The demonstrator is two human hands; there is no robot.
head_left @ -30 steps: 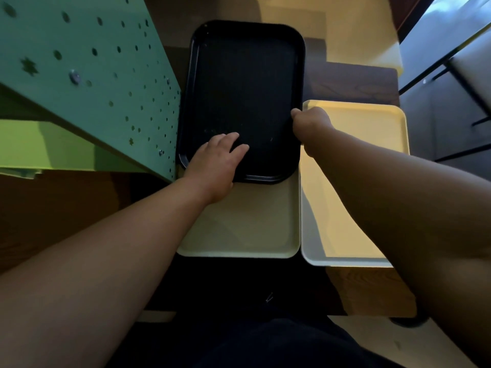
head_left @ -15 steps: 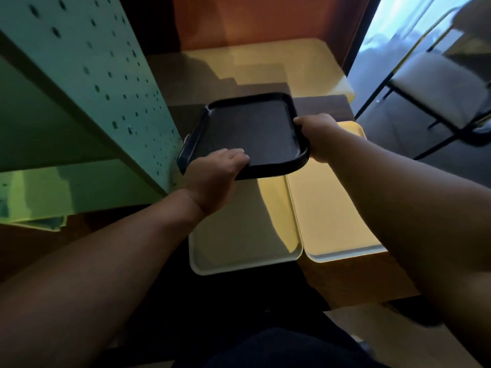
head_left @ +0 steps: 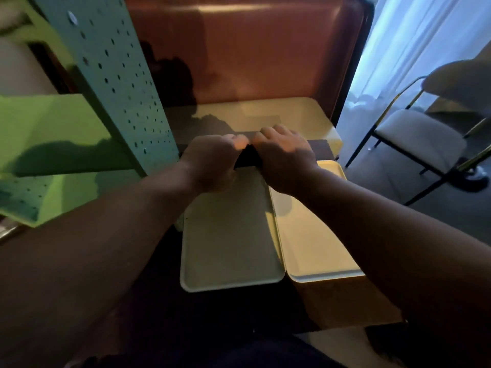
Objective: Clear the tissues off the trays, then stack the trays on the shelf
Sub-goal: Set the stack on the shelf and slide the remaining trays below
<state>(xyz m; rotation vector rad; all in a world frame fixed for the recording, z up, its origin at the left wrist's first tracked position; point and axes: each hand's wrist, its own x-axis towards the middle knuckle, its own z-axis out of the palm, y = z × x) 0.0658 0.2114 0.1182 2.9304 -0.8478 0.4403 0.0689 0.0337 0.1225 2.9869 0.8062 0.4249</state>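
We stand at a dark table (head_left: 225, 314) next to a green pegboard shelf (head_left: 119, 83), with a brown booth seat behind. Our left hand (head_left: 212, 160) and right hand (head_left: 284, 158) are both closed on the near edge of the black tray (head_left: 248, 158), held almost edge-on above the table. Two pale trays (head_left: 231, 235) lie below, side by side; we see no tissues on them. The hands sit close together, so the tray could tip sideways or knock the shelf post when we turn it.
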